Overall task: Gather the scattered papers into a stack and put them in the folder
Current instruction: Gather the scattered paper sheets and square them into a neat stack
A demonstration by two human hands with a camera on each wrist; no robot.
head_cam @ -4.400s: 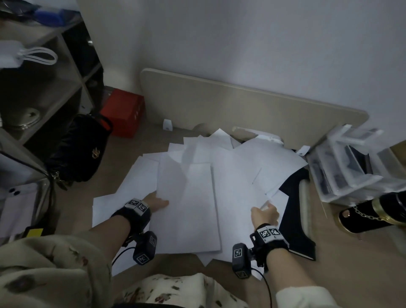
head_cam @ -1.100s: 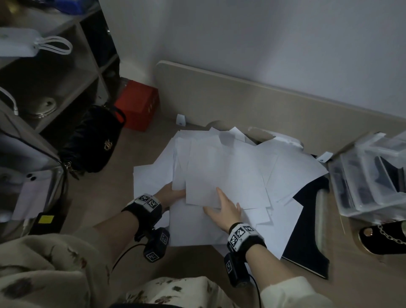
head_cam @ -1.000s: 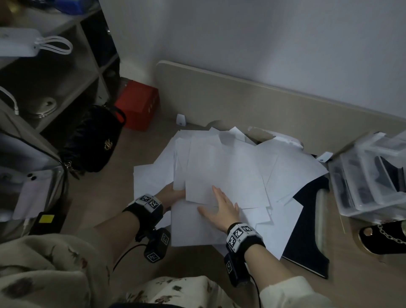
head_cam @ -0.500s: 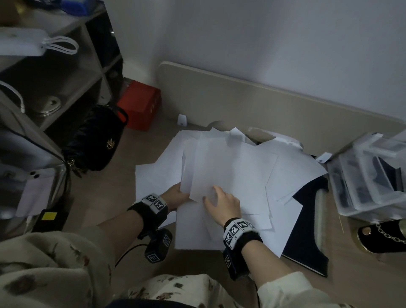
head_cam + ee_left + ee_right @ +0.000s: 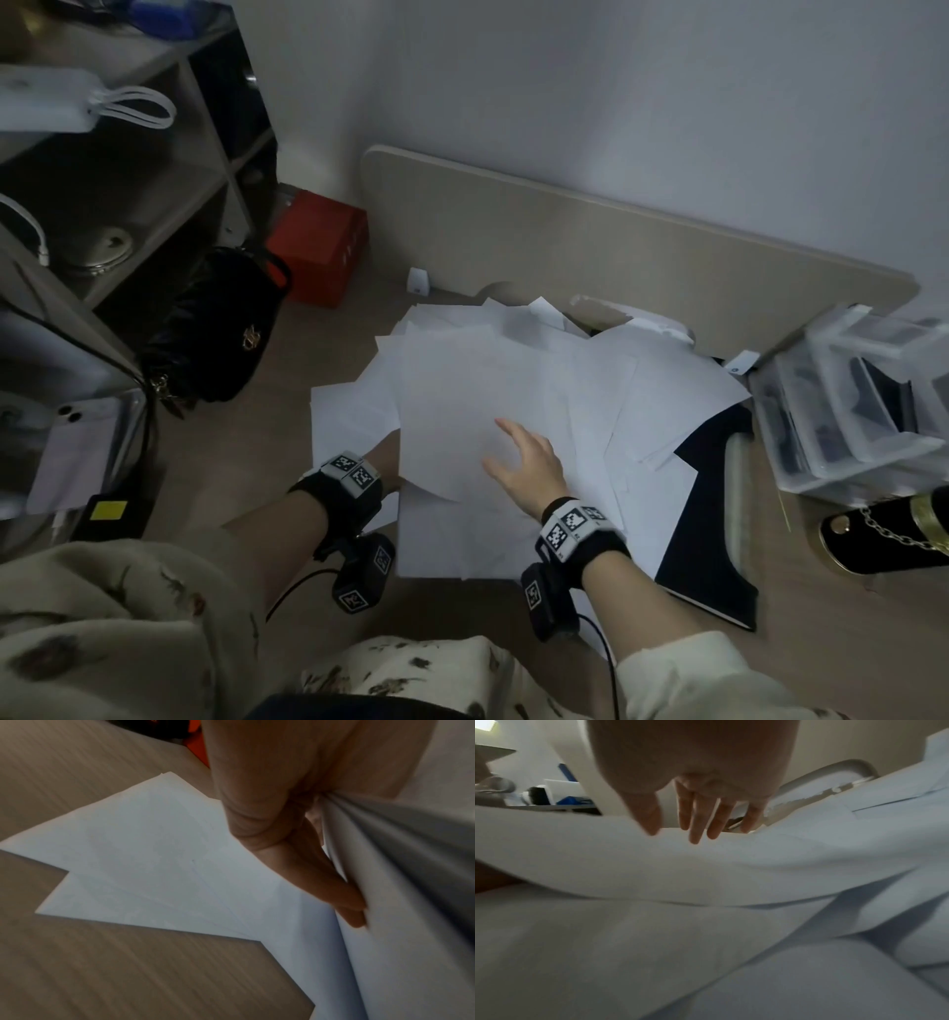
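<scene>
Gathering is judged to be under way but far from finished: the white papers (image 5: 518, 390) are heaped in a loose, fanned pile on the wooden floor (image 5: 231, 462), with corners jutting out at differing angles and no squared edges yet. A few sheets are seen lying flat at the left of the heap, beyond the bundle being held. The dark folder (image 5: 714, 519) is found lying open on the floor at the right, its left part covered by the pile; no sheet can be said to have been placed inside it. Squaring the sheets into a stack and putting them into the folder is therefore taken to be what is left.

A bundle of sheets is gripped at its left edge by the left hand (image 5: 295, 845), with the fingers (image 5: 342, 898) curled beneath and the layers fanned apart at the grip. The right hand (image 5: 529, 462) is laid on top of the pile with fingers spread and nearly straight, nothing being grasped; whether the top sheet is pressed or only touched cannot be told.

The papers appear plain, thin and limp, bowed upward where lifted, and are judged likely to slide against one another.
</scene>
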